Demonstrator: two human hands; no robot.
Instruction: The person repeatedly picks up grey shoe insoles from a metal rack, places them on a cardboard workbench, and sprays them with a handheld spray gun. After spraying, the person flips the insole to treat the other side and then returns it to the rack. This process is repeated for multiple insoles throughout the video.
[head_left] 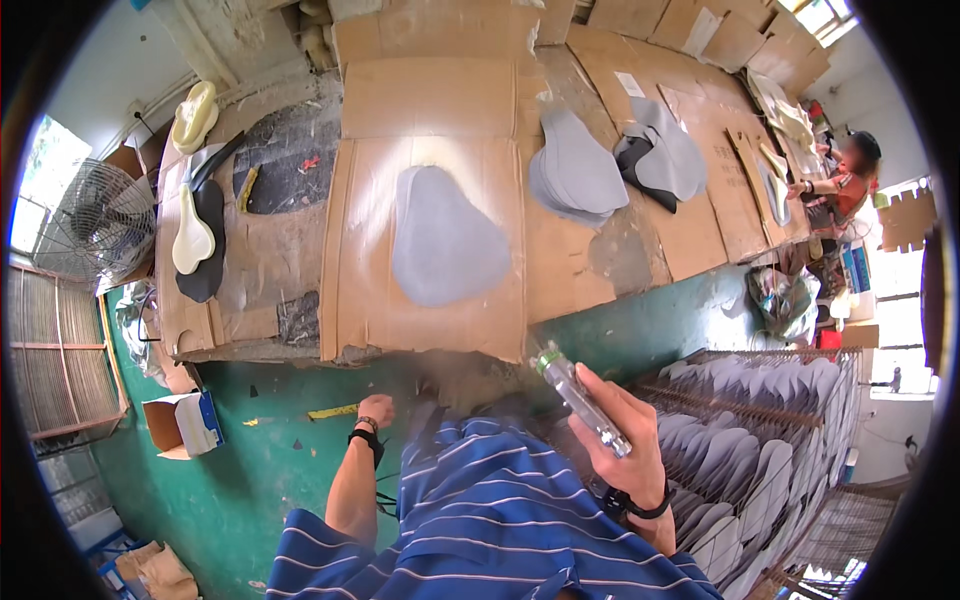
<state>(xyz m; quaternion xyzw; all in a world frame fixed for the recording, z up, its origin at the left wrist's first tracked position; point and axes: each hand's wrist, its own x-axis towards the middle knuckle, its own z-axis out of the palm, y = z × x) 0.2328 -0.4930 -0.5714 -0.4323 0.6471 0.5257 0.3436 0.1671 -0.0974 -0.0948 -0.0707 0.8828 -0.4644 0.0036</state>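
Observation:
In my right hand (628, 440) is a clear, silvery cylinder (590, 405) with a green end, its fingers wrapped round it and the green end pointing toward the table. My left hand (376, 411) hangs below the table's front edge, its fingers curled, with nothing visible in them. Ahead of me a grey pear-shaped sheet (445, 240) lies flat on brown cardboard (365, 310). Neither hand touches that sheet. To its right rests a stack of similar grey sheets (572, 170). Farther right, more grey sheets (672, 155) overlap a black piece (645, 175).
Cream saddle-shaped forms (193, 235) lie at the table's left, near a fan (100, 220). A wire rack (840, 400) full of grey pieces stands close at my right. An opened box (185, 425) sits on the green floor. Another person (855, 180) works at the far right.

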